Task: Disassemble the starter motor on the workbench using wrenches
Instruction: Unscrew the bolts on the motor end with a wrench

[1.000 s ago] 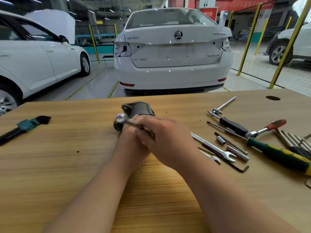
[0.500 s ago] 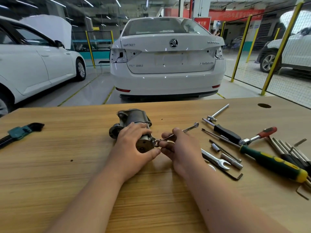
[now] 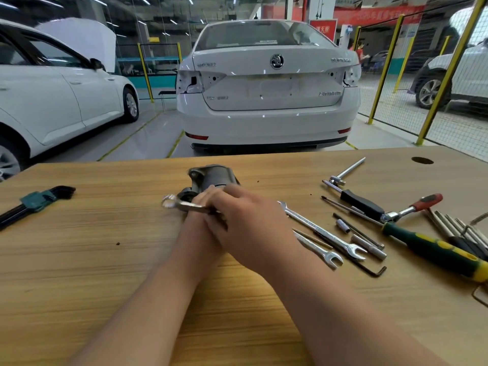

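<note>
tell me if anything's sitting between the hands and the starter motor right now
Nothing visible does. The left hand is already on the starter motor, and the right hand lies across it, holding a wrench whose ring end sticks out left. The spare tools lie off to the right.

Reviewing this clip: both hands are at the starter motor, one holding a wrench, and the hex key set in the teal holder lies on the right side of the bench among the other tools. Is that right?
Not quite. The head view shows the hex key set alone on the left side of the workbench; the other loose tools lie on the right. The rest holds: left hand and right hand are at the starter motor, with a wrench held.
</note>
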`<action>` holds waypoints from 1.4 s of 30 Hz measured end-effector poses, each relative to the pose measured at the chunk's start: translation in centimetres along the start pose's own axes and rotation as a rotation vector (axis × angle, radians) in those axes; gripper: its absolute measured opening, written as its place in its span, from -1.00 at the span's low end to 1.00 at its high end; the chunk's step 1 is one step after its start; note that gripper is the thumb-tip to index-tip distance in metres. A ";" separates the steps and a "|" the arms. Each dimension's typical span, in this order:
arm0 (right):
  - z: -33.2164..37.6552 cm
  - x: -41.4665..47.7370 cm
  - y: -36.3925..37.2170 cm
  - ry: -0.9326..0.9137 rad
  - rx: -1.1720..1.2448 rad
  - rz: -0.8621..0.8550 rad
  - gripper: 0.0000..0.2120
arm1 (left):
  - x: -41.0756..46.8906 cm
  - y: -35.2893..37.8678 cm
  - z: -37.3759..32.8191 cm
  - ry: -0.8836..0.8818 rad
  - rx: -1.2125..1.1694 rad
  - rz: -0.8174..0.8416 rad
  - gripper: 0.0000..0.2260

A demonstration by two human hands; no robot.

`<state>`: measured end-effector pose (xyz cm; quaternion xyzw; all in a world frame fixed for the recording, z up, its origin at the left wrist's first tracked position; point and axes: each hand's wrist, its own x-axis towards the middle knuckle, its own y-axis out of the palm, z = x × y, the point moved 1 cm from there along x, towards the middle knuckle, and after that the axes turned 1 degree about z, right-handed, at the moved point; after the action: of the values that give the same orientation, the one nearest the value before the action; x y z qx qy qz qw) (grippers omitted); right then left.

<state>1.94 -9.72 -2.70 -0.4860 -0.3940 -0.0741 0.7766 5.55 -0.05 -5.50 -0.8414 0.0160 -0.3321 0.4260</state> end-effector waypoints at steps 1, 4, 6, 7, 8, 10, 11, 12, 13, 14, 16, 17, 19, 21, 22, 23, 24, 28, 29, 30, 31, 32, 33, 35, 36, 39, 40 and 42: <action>0.3 0.2 0.0 -0.049 -0.035 0.014 -0.84 | 0.0 -0.3 -0.4 -0.064 -0.065 -0.030 -0.76; -0.1 0.2 -0.7 -0.037 0.109 -0.171 -0.84 | 0.1 -0.2 -0.2 -0.012 -0.059 -0.021 -0.81; -1.0 -0.1 -1.5 0.125 0.350 -0.344 -0.89 | 0.3 0.3 0.8 -0.042 -0.083 0.033 -0.69; -1.7 -0.1 -1.8 0.248 0.495 -0.388 -0.91 | 0.2 0.4 1.1 -0.077 -0.119 0.059 -0.62; -2.4 -0.1 -2.1 0.378 0.640 -0.415 -0.90 | 0.1 0.3 1.2 -0.066 -0.112 0.054 -0.57; -3.7 -0.3 -2.3 0.640 0.872 -0.439 -0.90 | 0.0 0.4 1.4 -0.074 -0.105 0.055 -0.53; -4.3 -0.4 -2.3 0.758 0.960 -0.450 -0.91 | 0.0 0.3 1.3 -0.082 -0.120 0.059 -0.52; -4.7 -0.5 -2.2 0.860 1.031 -0.462 -0.91 | 0.0 0.3 1.3 -0.083 -0.120 0.060 -0.52; -4.9 -0.6 -1.8 0.948 1.086 -0.473 -0.91 | 0.1 0.3 1.3 -0.093 -0.126 0.051 -0.52; -5.1 -0.8 -1.4 1.018 1.129 -0.477 -0.91 | 0.1 0.4 1.2 -0.107 -0.145 0.049 -0.53; -5.4 -1.1 -0.7 1.108 1.199 -0.450 -0.89 | 0.0 0.5 1.3 -0.104 -0.143 0.040 -0.56; -5.5 -1.1 -0.3 1.144 1.244 -0.427 -0.89 | 0.0 0.5 1.4 -0.095 -0.144 0.031 -0.56; -5.4 -1.2 0.3 1.210 1.347 -0.394 -0.91 | 0.0 0.6 1.3 -0.085 -0.144 0.013 -0.59; -5.3 -1.3 0.7 1.245 1.374 -0.363 -0.90 | 0.0 0.7 1.4 -0.080 -0.130 -0.008 -0.61; -5.3 -1.3 0.9 1.250 1.374 -0.352 -0.90 | 0.1 0.7 1.5 -0.072 -0.125 -0.015 -0.61; -5.2 -1.3 1.0 1.249 1.376 -0.345 -0.91 | 0.1 0.7 1.4 -0.071 -0.120 -0.015 -0.61; -5.2 -1.4 1.0 1.246 1.383 -0.341 -0.91 | 0.1 0.7 1.4 -0.067 -0.117 -0.017 -0.61; -5.0 -1.5 1.1 1.209 1.392 -0.390 -0.94 | 0.1 0.8 1.4 -0.068 -0.111 -0.029 -0.61; -5.0 -1.5 1.1 1.189 1.385 -0.411 -0.94 | 0.1 0.9 1.4 -0.066 -0.107 -0.037 -0.61; -4.9 -1.6 1.2 1.171 1.389 -0.436 -0.94 | 0.1 0.9 1.4 -0.063 -0.102 -0.043 -0.62; -4.9 -1.6 1.2 1.162 1.407 -0.457 -0.95 | 0.1 1.0 1.3 -0.065 -0.098 -0.042 -0.62; -4.8 -1.6 1.2 1.166 1.435 -0.469 -0.95 | 0.1 1.0 1.3 -0.067 -0.093 -0.039 -0.62; -4.7 -1.6 1.2 1.180 1.468 -0.473 -0.96 | 0.1 1.0 1.3 -0.065 -0.087 -0.037 -0.63; -4.6 -1.6 1.2 1.217 1.530 -0.470 -0.97 | 0.0 1.0 1.4 -0.046 -0.077 -0.029 -0.63; -4.6 -1.6 1.1 1.226 1.545 -0.468 -0.97 | -0.1 0.9 1.3 -0.040 -0.067 -0.019 -0.63; -4.3 -1.4 0.6 1.074 1.274 -0.409 -0.95 | 0.1 0.8 1.2 -0.042 -0.053 0.004 -0.61; -4.0 -1.3 0.3 0.943 1.081 -0.357 -0.93 | 0.0 0.6 1.0 -0.058 -0.060 0.020 -0.60; -2.6 -1.1 -0.1 0.601 0.720 -0.233 -0.86 | 0.0 0.4 0.7 -0.018 -0.064 0.016 -0.61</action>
<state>2.56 -12.20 -3.98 -0.0959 -0.2045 -0.1566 0.9615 6.08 0.22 -6.10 -0.8574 0.0293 -0.3205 0.4016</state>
